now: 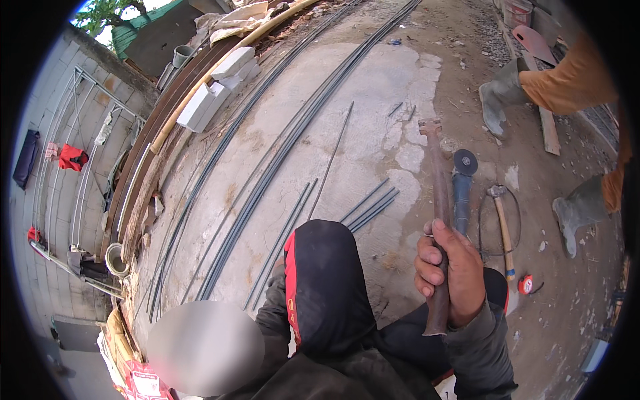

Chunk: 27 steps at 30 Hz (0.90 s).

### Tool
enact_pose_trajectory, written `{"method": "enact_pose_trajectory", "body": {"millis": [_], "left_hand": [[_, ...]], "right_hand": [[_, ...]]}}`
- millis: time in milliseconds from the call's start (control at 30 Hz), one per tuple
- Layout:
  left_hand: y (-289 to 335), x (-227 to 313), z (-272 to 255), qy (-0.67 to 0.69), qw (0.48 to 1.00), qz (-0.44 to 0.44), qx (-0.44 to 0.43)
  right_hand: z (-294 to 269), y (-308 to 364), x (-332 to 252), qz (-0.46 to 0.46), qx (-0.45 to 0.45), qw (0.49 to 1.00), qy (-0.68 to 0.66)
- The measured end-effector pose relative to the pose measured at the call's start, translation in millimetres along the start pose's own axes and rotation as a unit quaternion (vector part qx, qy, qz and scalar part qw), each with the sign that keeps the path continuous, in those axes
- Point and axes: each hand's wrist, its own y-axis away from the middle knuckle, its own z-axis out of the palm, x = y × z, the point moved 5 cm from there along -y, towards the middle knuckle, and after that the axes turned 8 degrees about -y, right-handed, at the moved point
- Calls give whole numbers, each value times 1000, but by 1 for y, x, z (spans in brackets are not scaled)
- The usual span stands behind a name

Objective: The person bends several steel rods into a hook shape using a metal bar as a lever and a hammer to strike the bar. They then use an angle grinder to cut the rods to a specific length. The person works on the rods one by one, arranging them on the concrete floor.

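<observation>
Right grip wraps round a rusty steel bar, angle grinder at twelve o'clock, hammer at two, knee at nine obscuring rods, left grip's state untellable.

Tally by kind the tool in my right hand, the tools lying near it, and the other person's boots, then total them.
Rusty metal bar tool, in the right hand: 1
Angle grinder: 1
Hammer: 1
Tape measure: 1
Gray rubber boots: 2
Total: 6
</observation>
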Motion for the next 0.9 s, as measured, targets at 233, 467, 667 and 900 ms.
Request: {"method": "enact_pose_trajectory", "body": {"millis": [233, 467, 667, 900], "left_hand": [[-120, 22, 4, 123, 992, 34, 15], [-86, 236, -109, 276, 912, 258, 161], [-76, 415, -209, 335, 848, 386, 138], [-32, 557, -361, 212, 749, 388, 494]], "right_hand": [[23, -10, 16, 24, -58, 998, 11], [32, -6, 8, -31, -132, 990, 45], [22, -12, 10, -29, -80, 994, 67], [6, -15, 1, -37, -52, 998, 3]]}}
